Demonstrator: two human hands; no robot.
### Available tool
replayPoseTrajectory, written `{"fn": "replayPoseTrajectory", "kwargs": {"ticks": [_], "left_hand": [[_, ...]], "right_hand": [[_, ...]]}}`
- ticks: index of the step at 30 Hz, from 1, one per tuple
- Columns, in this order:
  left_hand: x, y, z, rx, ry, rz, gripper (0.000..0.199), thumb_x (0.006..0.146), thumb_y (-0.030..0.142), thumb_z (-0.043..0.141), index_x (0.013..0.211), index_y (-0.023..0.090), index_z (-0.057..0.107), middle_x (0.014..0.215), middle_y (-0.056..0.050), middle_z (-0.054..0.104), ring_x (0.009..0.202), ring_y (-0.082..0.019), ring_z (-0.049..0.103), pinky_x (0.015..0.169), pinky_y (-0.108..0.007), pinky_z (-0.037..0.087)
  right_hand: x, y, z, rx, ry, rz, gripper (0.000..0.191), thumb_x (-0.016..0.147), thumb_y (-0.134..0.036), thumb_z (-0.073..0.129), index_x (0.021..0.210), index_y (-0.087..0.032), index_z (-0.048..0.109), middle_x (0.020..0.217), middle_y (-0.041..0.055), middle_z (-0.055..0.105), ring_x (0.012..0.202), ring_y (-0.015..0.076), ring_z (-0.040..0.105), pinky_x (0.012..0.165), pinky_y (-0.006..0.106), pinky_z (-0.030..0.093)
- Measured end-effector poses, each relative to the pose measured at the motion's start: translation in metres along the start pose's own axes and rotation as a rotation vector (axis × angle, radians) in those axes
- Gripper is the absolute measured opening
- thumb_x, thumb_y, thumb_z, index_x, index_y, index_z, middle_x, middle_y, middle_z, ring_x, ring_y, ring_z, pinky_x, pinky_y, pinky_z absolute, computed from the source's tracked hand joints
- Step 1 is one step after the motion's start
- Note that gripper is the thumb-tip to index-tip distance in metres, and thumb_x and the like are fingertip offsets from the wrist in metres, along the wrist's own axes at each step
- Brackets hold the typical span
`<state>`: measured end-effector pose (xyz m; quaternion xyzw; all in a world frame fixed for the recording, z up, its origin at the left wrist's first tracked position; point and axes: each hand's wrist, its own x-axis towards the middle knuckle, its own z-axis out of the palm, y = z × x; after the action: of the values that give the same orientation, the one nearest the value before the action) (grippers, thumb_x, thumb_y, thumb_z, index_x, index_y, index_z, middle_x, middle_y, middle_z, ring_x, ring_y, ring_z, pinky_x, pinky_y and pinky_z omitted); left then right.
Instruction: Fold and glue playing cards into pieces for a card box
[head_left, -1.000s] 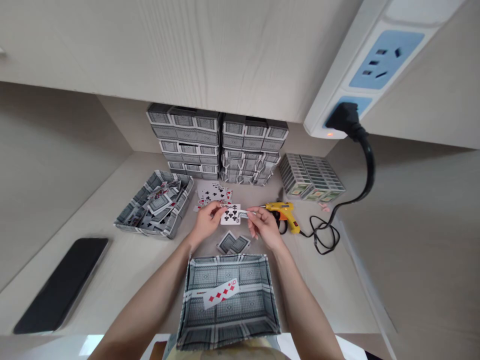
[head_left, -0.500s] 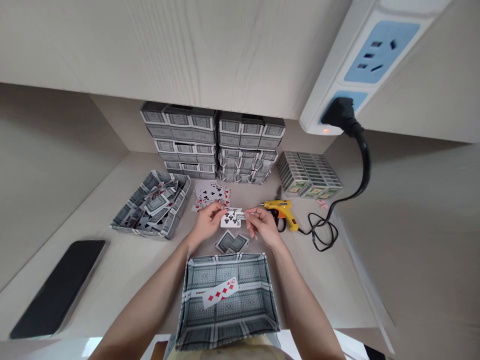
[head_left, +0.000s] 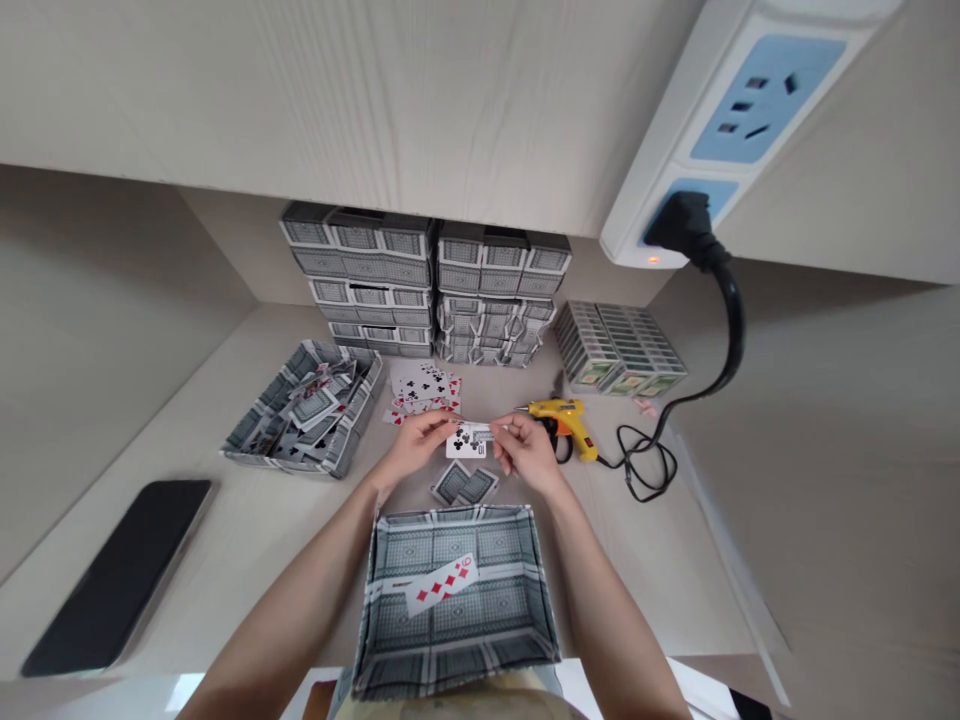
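My left hand (head_left: 420, 440) and my right hand (head_left: 525, 445) meet over the table, both closed on playing cards. A ten of clubs (head_left: 463, 443) shows face up between them, with the fingers pinching its upper edge and right side. Part of another card, its patterned back showing, is at my right fingertips. Just below lie two face-down playing cards (head_left: 477, 486). Nearest my body stands an open box made of playing cards (head_left: 390, 630), with a folded six of diamonds (head_left: 442, 586) inside it.
A card box full of loose cards (head_left: 345, 455) stands left, near a black phone (head_left: 112, 580). Stacked card boxes (head_left: 360, 265) line the back. Right are a yellow glue gun (head_left: 566, 420), its cord, and a block of card packs (head_left: 619, 345). A power strip (head_left: 765, 100) hangs above.
The ten of clubs has shifted slightly right and down between my hands. My left fingers have moved a little right, closer to my right hand.
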<state>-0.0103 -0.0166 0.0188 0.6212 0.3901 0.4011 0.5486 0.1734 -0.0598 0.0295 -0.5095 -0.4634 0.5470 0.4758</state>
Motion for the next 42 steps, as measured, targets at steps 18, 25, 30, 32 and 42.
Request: {"fn": "replayPoseTrajectory", "kwargs": {"ticks": [18, 25, 30, 32, 42], "left_hand": [[0.01, -0.004, 0.0, -0.088, -0.234, -0.237, 0.024, 0.061, 0.035, 0.068, 0.072, 0.013, 0.067, 0.066, -0.002, 0.066, 0.059, -0.012, 0.057, 0.057, -0.023, 0.043], [0.013, -0.002, 0.0, -0.066, -0.292, -0.255, 0.021, 0.058, 0.033, 0.068, 0.067, 0.014, 0.068, 0.062, -0.002, 0.065, 0.055, -0.012, 0.054, 0.054, -0.023, 0.042], [0.013, -0.003, 0.004, -0.061, -0.256, -0.252, 0.019, 0.058, 0.032, 0.067, 0.059, 0.013, 0.064, 0.052, 0.001, 0.057, 0.049, -0.01, 0.048, 0.049, -0.021, 0.037], [0.012, -0.004, 0.006, -0.082, -0.247, -0.235, 0.022, 0.06, 0.034, 0.065, 0.058, 0.013, 0.061, 0.052, 0.002, 0.054, 0.049, -0.009, 0.047, 0.049, -0.02, 0.036], [0.008, -0.002, 0.01, 0.03, -0.23, -0.117, 0.03, 0.068, 0.043, 0.058, 0.064, 0.013, 0.058, 0.057, 0.001, 0.051, 0.054, -0.01, 0.044, 0.05, -0.02, 0.034]], "right_hand": [[-0.002, 0.002, 0.011, -0.324, 0.027, -0.218, 0.016, 0.079, -0.034, 0.049, 0.077, -0.02, 0.055, 0.057, -0.0021, 0.053, 0.051, 0.0116, 0.049, 0.048, 0.022, 0.036], [-0.002, 0.004, 0.01, -0.363, 0.033, -0.235, 0.015, 0.078, -0.033, 0.049, 0.076, -0.02, 0.056, 0.058, -0.0017, 0.054, 0.052, 0.0118, 0.048, 0.048, 0.022, 0.035], [-0.001, 0.006, 0.013, -0.37, 0.04, -0.244, 0.015, 0.079, -0.033, 0.049, 0.076, -0.02, 0.055, 0.059, -0.0015, 0.054, 0.052, 0.0118, 0.048, 0.049, 0.022, 0.035], [-0.001, 0.006, 0.014, -0.369, 0.052, -0.252, 0.015, 0.079, -0.033, 0.048, 0.076, -0.02, 0.055, 0.059, -0.0014, 0.053, 0.052, 0.0119, 0.048, 0.049, 0.022, 0.035], [0.001, 0.007, 0.014, -0.321, 0.087, -0.252, 0.016, 0.078, -0.035, 0.05, 0.076, -0.02, 0.056, 0.055, -0.0024, 0.051, 0.05, 0.0124, 0.048, 0.049, 0.023, 0.036]]}}
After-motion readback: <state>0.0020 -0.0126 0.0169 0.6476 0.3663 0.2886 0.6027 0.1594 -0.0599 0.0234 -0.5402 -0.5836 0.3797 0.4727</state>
